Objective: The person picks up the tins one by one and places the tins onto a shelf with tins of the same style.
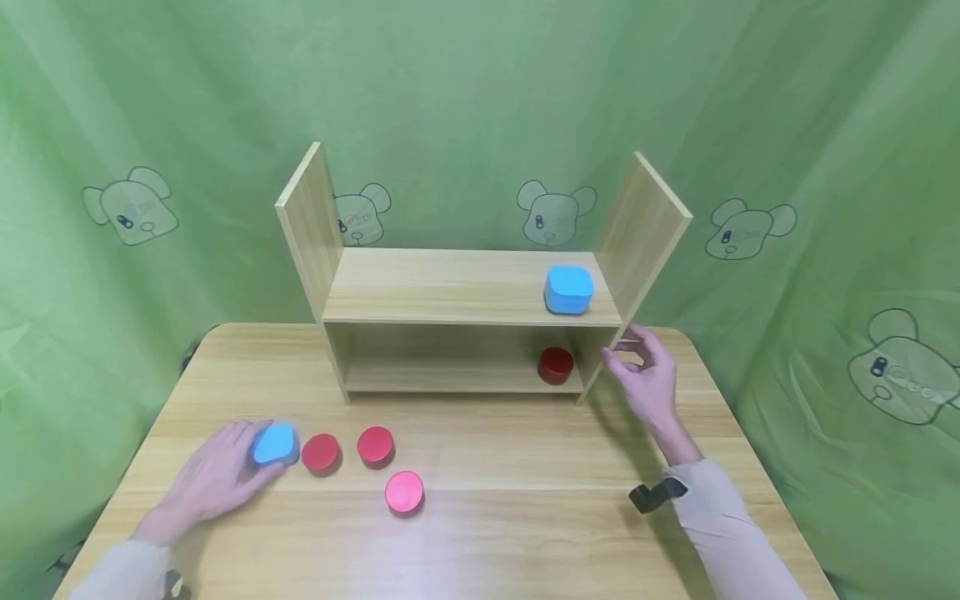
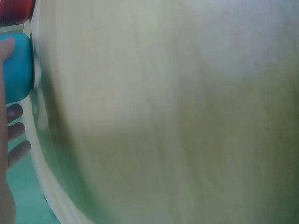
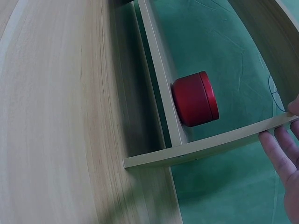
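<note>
At the table's left, my left hand point(image 1: 217, 471) holds a rounded-square blue tin point(image 1: 275, 444) between thumb and fingers; the left wrist view shows the thumb on the blue tin point(image 2: 18, 67). My right hand point(image 1: 647, 375) pinches the right side panel point(image 1: 643, 229) of a small wooden shelf point(image 1: 450, 287), thumb on one face and fingers on the other. Another blue tin point(image 1: 568, 290) sits at the right of the upper board. Below it, on the lower board, stands a round dark-red tin point(image 1: 556, 366), also seen as the red tin point(image 3: 195, 99) in the right wrist view.
Right of the held blue tin lie a red round tin point(image 1: 322, 454), a second red tin point(image 1: 376, 447) and a pink-red tin point(image 1: 404, 492). The shelf stands at the back of the wooden table point(image 1: 525, 517). A green curtain point(image 1: 465, 100) with bear drawings hangs behind.
</note>
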`<state>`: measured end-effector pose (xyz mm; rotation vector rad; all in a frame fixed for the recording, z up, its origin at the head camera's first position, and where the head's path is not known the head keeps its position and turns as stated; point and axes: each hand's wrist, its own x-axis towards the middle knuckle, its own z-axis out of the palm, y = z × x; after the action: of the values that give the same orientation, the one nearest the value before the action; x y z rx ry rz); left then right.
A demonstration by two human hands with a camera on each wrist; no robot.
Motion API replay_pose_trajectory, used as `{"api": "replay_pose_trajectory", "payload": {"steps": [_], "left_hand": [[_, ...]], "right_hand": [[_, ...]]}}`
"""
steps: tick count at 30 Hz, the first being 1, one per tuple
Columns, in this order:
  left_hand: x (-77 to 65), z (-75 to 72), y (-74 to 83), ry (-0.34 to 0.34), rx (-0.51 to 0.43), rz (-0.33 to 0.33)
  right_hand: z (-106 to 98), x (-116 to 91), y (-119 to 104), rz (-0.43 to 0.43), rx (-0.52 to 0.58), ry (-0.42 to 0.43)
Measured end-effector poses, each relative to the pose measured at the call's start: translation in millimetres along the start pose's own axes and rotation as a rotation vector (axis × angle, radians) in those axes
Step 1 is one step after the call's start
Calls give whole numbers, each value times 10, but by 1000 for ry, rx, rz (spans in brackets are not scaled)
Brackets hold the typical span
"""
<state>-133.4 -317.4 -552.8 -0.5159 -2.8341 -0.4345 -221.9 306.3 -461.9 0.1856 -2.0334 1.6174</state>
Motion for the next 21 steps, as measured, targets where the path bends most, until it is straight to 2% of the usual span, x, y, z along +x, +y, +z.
{"api": "replay_pose_trajectory", "payload": {"steps": [8,21], "left_hand": [[14,-2,-6,32,-21,3],[151,-183,86,102,0,58]], "right_hand": [[-4,-4,-1,-3,-2,-8],[-8,-3,-12,8,-9,-16]]}}
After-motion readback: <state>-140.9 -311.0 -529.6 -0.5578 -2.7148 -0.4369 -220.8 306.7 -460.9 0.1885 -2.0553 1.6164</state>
